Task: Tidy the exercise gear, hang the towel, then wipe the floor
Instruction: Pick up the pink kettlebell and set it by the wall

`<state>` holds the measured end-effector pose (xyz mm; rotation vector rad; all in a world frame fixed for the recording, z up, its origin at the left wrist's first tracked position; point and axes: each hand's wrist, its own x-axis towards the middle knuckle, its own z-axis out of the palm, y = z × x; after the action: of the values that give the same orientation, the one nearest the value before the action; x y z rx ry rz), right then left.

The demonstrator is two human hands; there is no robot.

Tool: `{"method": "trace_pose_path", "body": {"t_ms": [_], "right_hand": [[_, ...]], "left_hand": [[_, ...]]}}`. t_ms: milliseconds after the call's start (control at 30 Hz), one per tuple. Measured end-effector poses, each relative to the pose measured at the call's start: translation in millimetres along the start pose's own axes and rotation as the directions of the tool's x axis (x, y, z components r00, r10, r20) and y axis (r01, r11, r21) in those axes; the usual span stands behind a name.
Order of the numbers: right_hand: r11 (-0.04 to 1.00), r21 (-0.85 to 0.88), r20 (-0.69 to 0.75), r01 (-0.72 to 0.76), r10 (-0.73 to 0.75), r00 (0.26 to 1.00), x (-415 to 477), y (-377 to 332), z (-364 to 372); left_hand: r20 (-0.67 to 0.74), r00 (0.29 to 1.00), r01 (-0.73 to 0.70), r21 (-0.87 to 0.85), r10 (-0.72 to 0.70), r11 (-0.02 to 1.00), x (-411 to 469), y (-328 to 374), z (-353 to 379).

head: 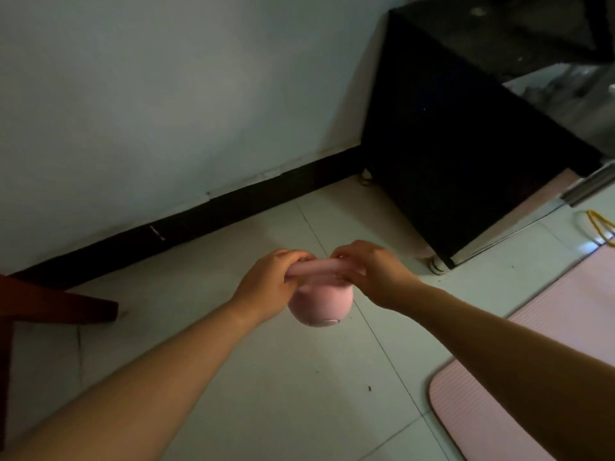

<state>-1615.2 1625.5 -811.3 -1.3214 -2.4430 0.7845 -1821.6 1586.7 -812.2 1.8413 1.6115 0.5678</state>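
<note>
A pink kettlebell [324,302] hangs in the air above the white tiled floor [266,377], in the middle of the view. My left hand [269,281] grips the left end of its handle. My right hand [372,271] grips the right end. Both sets of fingers curl round the bar. The round body tilts toward me, so its flat base shows. A pink exercise mat [519,361] lies on the floor at the right. Beyond the mat, near the right edge, a yellow resistance band [599,227] lies on the floor.
A black cabinet [466,144] on small white feet stands against the wall at the upper right. A dark red wooden furniture leg [50,304] juts in from the left. A black skirting board [199,214] runs along the white wall.
</note>
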Motion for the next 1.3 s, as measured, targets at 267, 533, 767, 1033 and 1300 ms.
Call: {"method": "trace_pose_path", "body": {"t_ms": [267, 533, 767, 1033, 1300], "right_hand": [[0.997, -0.025, 0.101, 0.077, -0.074, 0.992, 65.3, -13.8, 40.7], [0.960, 0.020, 0.095, 0.278, -0.278, 0.956, 123.1, -28.7, 60.4], [0.928, 0.065, 0.095, 0.367, -0.372, 0.923, 149.9, -68.6, 95.0], [0.919, 0.118, 0.198, 0.376, -0.393, 0.898, 157.1, -104.7, 143.3], [0.927, 0.090, 0.275, 0.363, -0.373, 0.886, 154.5, -121.8, 168.6]], "left_hand": [[-0.040, 0.993, 0.109, 0.017, -0.108, 0.994, 1.5, -61.9, -18.3], [-0.194, 0.973, 0.150, 0.126, -0.124, 0.981, -0.4, -98.3, -41.9], [-0.306, 0.938, 0.216, 0.152, -0.162, 0.965, -32.2, -131.9, -64.8], [-0.285, 0.926, 0.291, 0.115, -0.249, 0.950, -77.6, -168.6, -76.6], [-0.319, 0.908, 0.316, 0.096, -0.271, 0.944, -100.5, -190.2, -70.9]]}}
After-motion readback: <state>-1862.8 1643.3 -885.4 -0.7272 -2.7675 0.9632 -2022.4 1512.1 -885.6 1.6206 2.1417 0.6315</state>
